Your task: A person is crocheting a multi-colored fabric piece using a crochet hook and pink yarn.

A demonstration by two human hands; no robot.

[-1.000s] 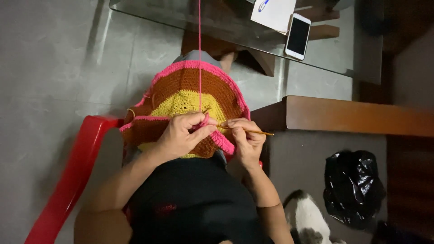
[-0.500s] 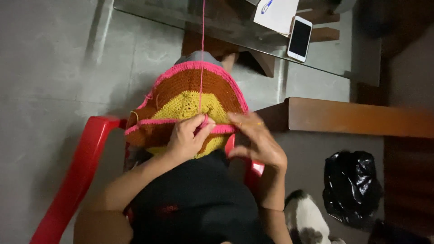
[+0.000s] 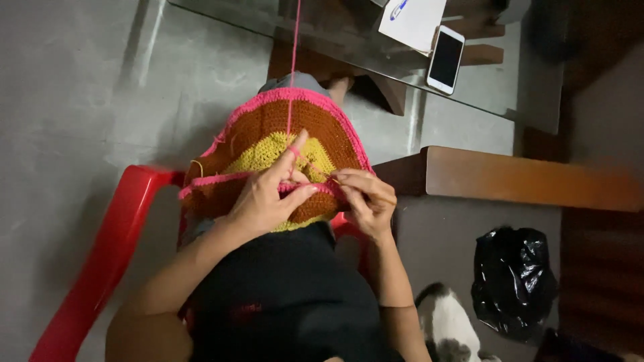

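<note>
Head view: I look down on a round crochet piece point(image 3: 268, 151) of brown, yellow and pink bands, draped over the lap of the person seated in a red chair point(image 3: 100, 268). The left hand point(image 3: 265, 198) pinches the pink edge, its index finger raised with the pink yarn strand point(image 3: 293, 67) running over it and up past the glass counter point(image 3: 483, 87). The right hand point(image 3: 365, 201) has its fingers clenched around what seems a thin crochet hook, mostly hidden. I judge a stitch along the pink border is in hand; the next move calls for steady yarn tension and a clean hook entry. A phone point(image 3: 446, 59) lies on the counter.
</note>
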